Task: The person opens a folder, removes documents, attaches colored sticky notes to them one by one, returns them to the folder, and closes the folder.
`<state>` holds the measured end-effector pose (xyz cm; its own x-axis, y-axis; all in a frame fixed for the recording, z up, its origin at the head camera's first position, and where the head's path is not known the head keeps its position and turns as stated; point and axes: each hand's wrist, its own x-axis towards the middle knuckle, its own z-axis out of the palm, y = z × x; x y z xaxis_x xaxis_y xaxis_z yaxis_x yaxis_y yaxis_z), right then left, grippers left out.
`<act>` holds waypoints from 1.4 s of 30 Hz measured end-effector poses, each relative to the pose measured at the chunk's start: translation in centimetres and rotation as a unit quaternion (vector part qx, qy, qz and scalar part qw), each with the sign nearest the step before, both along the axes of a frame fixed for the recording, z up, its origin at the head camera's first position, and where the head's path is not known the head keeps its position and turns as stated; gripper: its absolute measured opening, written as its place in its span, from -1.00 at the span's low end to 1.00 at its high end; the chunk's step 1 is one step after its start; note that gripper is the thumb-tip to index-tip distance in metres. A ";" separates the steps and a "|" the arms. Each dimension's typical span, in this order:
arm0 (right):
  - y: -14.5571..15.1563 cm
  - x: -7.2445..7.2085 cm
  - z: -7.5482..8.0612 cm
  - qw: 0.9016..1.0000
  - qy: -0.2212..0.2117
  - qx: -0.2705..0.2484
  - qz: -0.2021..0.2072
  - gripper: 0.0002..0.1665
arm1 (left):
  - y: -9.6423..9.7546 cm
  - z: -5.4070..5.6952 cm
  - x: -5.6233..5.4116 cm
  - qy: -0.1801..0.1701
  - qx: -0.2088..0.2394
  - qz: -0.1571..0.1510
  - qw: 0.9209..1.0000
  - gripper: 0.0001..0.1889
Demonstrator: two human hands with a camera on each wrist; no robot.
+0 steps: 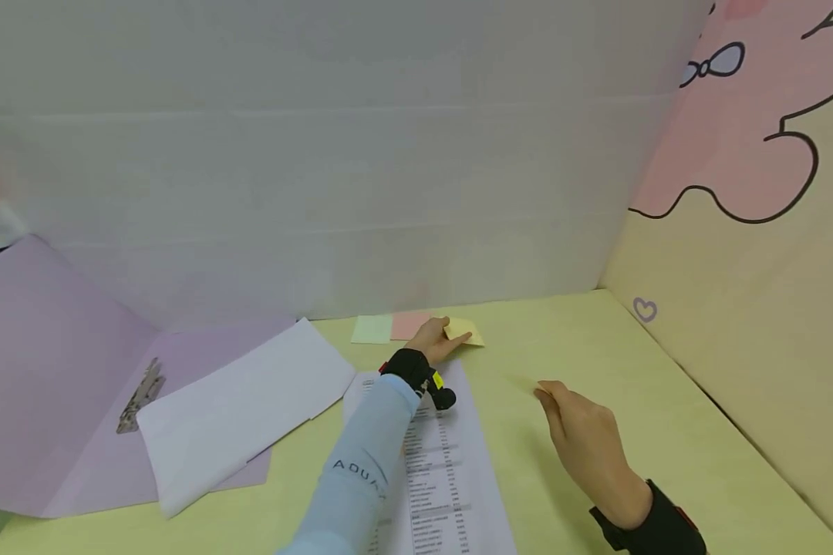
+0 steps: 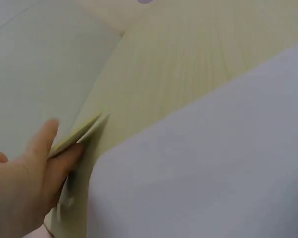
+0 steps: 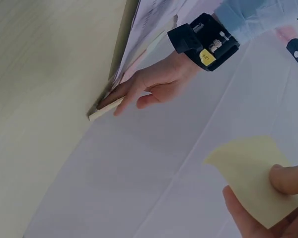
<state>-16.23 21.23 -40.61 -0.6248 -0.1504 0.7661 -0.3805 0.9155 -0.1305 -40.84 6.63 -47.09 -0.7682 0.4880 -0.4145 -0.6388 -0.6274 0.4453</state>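
My left hand reaches to the back of the table and holds a yellow sticky note pad by its left side. In the left wrist view the pad is seen edge-on between thumb and fingers, tilted off the tabletop. My right hand, raised over the table to the right, pinches a single yellow sticky note between thumb and fingers. That note is slightly curled at one corner, and in the head view it is almost edge-on. Beside the pad lie a pink sticky note pad and a green one.
A printed sheet lies under my left forearm. To the left, an open purple folder with a metal clip bears white papers. A pale wall rises along the table's back edge, and a decorated wall along the right.
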 end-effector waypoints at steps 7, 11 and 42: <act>-0.3 -0.3 0.1 1.000 0.009 0.007 0.006 -0.33 | 0.1 1.7 -0.4 -0.074 0.121 -0.009 0.990 -0.37; -0.4 -0.3 0.2 1.000 -0.001 0.005 0.005 -0.33 | 0.1 2.4 -0.3 -0.051 0.106 0.019 0.993 -0.39; -2.0 -0.1 -0.5 0.999 -0.013 0.019 0.024 -0.33 | -2.2 3.0 3.4 -0.056 0.057 0.056 0.995 -0.31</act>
